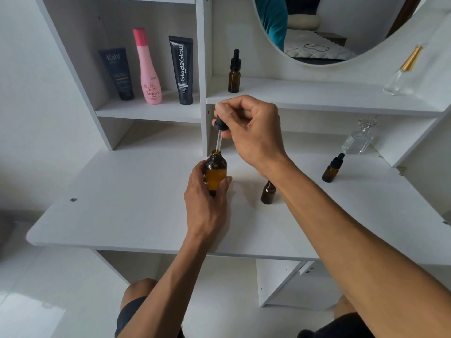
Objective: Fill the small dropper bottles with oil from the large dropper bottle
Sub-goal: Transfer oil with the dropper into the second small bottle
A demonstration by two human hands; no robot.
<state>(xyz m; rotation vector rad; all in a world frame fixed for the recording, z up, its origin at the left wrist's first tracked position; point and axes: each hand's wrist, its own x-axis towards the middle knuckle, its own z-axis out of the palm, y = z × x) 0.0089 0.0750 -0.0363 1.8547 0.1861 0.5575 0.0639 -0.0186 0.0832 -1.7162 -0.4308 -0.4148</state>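
While left hand grips big bottle on surface, right hand pinches dropper, tip at neck. Risk: drips en route to open small bottle nearby.

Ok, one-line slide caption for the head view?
Right hand holds dropper in large amber bottle gripped by left hand; open small bottle waits.

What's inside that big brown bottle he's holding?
The dropper's glass tube dips into the large amber bottle's open neck. Any oil level is hidden by dark glass and the left hand.
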